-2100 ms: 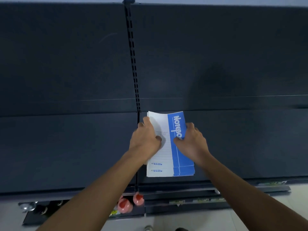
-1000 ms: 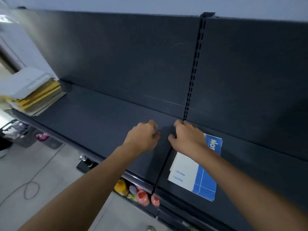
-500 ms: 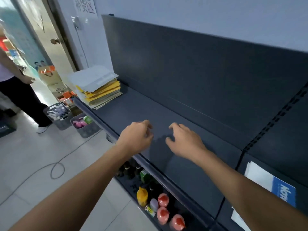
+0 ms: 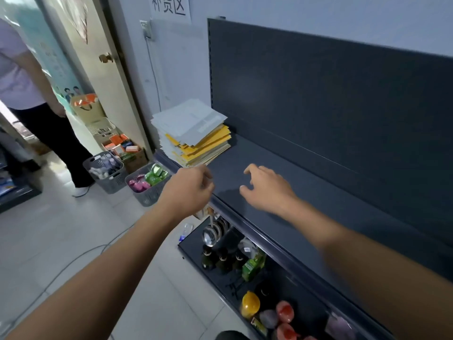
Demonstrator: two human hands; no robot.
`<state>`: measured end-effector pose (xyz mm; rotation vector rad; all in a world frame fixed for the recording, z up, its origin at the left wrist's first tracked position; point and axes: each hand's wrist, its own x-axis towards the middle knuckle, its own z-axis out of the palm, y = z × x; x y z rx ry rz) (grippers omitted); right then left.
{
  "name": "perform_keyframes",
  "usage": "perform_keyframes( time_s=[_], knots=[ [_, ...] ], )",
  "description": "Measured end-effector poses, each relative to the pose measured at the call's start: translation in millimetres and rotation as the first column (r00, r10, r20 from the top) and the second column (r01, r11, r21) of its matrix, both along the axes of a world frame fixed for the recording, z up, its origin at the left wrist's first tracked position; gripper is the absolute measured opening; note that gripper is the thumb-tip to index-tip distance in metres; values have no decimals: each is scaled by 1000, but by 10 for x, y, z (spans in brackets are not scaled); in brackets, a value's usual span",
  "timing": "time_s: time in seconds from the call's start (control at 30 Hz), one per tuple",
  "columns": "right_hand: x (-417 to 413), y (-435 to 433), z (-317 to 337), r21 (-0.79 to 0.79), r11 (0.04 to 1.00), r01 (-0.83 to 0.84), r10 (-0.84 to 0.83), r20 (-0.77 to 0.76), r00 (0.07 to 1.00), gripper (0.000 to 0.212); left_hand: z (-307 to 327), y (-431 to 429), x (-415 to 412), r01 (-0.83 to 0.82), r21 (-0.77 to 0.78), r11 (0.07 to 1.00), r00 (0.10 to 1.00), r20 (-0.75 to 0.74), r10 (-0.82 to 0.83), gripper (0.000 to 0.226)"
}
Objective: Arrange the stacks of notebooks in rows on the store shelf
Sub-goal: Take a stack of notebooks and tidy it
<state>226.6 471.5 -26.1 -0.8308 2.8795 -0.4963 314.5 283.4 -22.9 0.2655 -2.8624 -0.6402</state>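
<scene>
- Both hands have left the blue notebook and moved along the shelf (image 4: 306, 192) toward the pile of notebooks (image 4: 193, 133) at its left end.
- Left hand (image 4: 188, 190) loosely curled, right hand (image 4: 267, 187) spread; both empty.
- Next move, I think: grasp some notebooks from the pile.

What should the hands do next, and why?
Probably reach on to the pile of notebooks at the shelf's end and lift some off. Both the left hand and right hand are empty and the pile lies just beyond them.
</scene>
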Motion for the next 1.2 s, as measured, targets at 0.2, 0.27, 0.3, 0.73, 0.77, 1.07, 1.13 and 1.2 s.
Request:
perform_keyframes(
  time_s=[0.2,0.27,0.3,0.73,0.77,1.07,1.13,1.2],
  knots=[
    [-357,-691,-1,20,1000,-13,13,6,1000,43,98,-631,-289,-7,9,1000,998,-56,8,22],
    [-535,-912,7,9,1000,1,-1,3,1000,40,163,-833,-460,31,-4,1000,997,-65,-32,22],
    [-637,-1022,4,-1,1000,10,-10,-11,1000,39,198,-935,-565,50,-18,999,997,-64,-51,23],
    [-1658,-1671,-89,-38,965,261,-261,2,965,30,283,-1679,-2032,286,-91,954,958,-8,-288,23],
    [-1697,-1667,-91,-33,960,277,-277,18,961,31,263,-1704,-2107,312,-96,945,950,8,-312,23],
    [-1806,-1689,-122,-89,910,405,-396,104,912,34,177,-1960,-2703,468,-73,881,884,22,-468,18],
    [-1811,-1735,-100,-93,885,455,-443,129,887,35,171,-2021,-2823,504,-75,860,863,29,-504,16],
    [-1814,-1797,-67,-108,864,492,-471,175,865,36,167,-2086,-2936,532,-59,845,847,47,-530,13]
  ],
)
